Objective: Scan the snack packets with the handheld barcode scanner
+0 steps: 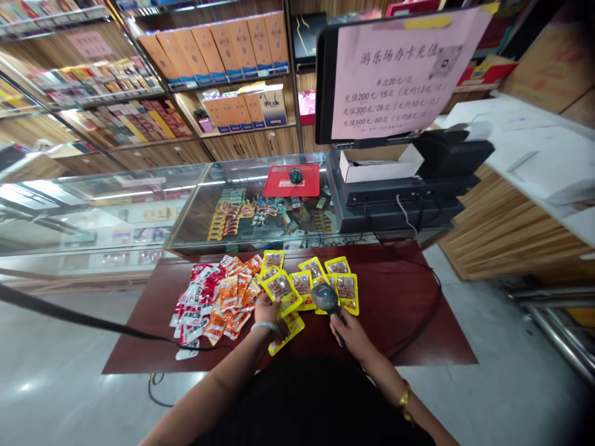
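My left hand (266,310) grips the lower left corner of a yellow-edged snack packet (282,290), tilted above the table. My right hand (348,328) is wrapped round the handle of a black barcode scanner (325,297), whose head hangs over other yellow packets. A yellow packet (292,331) lies just below my left hand. More yellow packets (346,288) overlap to the right of the scanner head. Left of my left hand are a heap of orange sachets (230,294) and a pile of red and white sachets (195,303).
The dark red table (395,303) stands against a glass display counter (204,229). On the counter are a red mat (274,183) with a computer mouse (295,176), and a monitor (325,87) bearing a pink notice. A black cable (430,310) runs over the table's right side.
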{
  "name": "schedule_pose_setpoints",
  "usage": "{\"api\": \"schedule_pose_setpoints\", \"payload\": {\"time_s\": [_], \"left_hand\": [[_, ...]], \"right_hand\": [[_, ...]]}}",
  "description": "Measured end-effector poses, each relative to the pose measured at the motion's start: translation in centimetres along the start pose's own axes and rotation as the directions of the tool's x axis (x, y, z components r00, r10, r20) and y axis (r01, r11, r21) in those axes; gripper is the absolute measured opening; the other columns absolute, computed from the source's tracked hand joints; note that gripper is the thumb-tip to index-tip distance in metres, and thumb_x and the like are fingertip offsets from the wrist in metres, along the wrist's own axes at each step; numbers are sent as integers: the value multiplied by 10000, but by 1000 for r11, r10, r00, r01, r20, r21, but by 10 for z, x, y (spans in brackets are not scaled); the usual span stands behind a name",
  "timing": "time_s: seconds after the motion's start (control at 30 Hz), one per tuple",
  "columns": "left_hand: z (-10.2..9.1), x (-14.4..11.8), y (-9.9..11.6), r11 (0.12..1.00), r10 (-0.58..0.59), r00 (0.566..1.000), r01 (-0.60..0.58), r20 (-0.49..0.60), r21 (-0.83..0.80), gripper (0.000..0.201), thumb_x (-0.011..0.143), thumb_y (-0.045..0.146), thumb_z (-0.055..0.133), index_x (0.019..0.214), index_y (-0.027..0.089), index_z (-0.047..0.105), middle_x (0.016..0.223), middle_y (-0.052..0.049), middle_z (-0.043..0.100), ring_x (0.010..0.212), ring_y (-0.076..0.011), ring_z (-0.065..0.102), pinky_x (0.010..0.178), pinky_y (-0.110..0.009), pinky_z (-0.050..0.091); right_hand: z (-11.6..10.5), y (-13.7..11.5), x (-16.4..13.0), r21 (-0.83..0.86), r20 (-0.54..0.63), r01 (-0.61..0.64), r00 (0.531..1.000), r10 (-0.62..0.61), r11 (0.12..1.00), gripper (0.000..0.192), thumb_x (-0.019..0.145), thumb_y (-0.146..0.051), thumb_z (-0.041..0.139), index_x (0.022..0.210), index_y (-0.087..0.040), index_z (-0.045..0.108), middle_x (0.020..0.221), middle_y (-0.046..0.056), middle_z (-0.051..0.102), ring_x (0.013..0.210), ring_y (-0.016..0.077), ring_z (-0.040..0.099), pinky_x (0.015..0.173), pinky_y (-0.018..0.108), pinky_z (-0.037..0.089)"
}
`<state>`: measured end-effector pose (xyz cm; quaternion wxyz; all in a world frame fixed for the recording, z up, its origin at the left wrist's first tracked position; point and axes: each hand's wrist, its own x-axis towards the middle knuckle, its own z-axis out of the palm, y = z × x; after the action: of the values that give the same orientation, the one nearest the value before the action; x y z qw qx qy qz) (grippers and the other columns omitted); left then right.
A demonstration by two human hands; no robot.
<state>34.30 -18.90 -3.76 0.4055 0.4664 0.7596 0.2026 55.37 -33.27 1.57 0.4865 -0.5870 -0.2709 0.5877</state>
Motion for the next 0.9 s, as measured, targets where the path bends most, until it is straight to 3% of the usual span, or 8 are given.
{"api": "schedule_pose_setpoints", "payload": {"time_s": [0.13, 0.23, 0.43, 0.57, 0.63, 0.73, 0.83, 0.9], "left_hand": [[20, -22, 10, 964, 108, 961, -39, 255, -261, 236, 733, 241, 710, 933, 179, 601, 927, -65, 759, 874, -209, 720, 791, -304, 573], [33, -30, 16, 956, 150, 934, -53, 325, -288, 277, 677, 285, 748, 871, 180, 582, 885, -50, 749, 847, -203, 711, 794, -307, 560], [41, -23, 23, 975, 146, 932, -78, 333, -210, 293, 697, 358, 745, 874, 185, 587, 869, -44, 723, 869, -201, 686, 802, -305, 542], [43, -17, 25, 984, 118, 980, -138, 163, 113, 357, 707, 323, 736, 997, 185, 580, 1024, -78, 684, 1047, -256, 643, 920, -384, 507], [47, -18, 25, 947, 160, 982, -182, 101, 265, 591, 665, 309, 777, 1187, 184, 529, 1238, -129, 614, 1231, -297, 549, 1036, -425, 438], [58, -25, 23, 917, 219, 961, -261, 167, 301, 961, 601, 278, 827, 1423, 164, 342, 1487, -196, 406, 1429, -320, 343, 1160, -399, 311], [75, -33, 23, 931, 198, 949, -261, 247, 254, 1113, 594, 236, 816, 1516, 169, 197, 1611, -207, 172, 1508, -313, 164, 1209, -365, 220], [88, -35, 26, 934, 187, 943, -257, 275, 247, 1136, 611, 220, 792, 1542, 185, 143, 1638, -186, 88, 1520, -308, 108, 1221, -370, 190]], "right_hand": [[1, -11, 8, 41, -3, 7, 1000, -7, 999, 478, 774, -667, 611, 932, -224, 526, 528, -95, 445, 399, 92, 352, 393, 215, 282], [-1, -15, 14, 15, 16, 28, 999, -28, 1000, 450, 800, -655, 591, 889, -219, 527, 535, -82, 457, 404, 90, 355, 393, 219, 283], [-6, -14, 15, -40, 31, 37, 999, -36, 998, 427, 817, -641, 582, 853, -220, 523, 524, -77, 471, 398, 96, 364, 387, 228, 278], [-8, -8, 12, -7, -1, 1, 1000, -1, 1000, 452, 795, -667, 587, 822, -225, 494, 509, -92, 451, 379, 89, 358, 377, 221, 281], [-11, -5, 12, -2, -20, -12, 1000, 12, 1000, 461, 786, -676, 590, 809, -229, 483, 500, -98, 442, 376, 87, 357, 374, 216, 279], [-16, 0, 13, 10, -44, -29, 999, 29, 1000, 476, 774, -689, 595, 810, -230, 474, 510, -98, 447, 378, 81, 351, 369, 208, 275], [-22, 4, 12, 14, -44, -46, 998, 47, 999, 481, 775, -697, 593, 811, -232, 475, 526, -96, 447, 381, 77, 346, 366, 205, 273], [-26, 6, 12, -6, -47, -33, 998, 33, 999, 474, 789, -693, 584, 800, -230, 483, 529, -89, 451, 389, 79, 358, 373, 206, 277]]}}
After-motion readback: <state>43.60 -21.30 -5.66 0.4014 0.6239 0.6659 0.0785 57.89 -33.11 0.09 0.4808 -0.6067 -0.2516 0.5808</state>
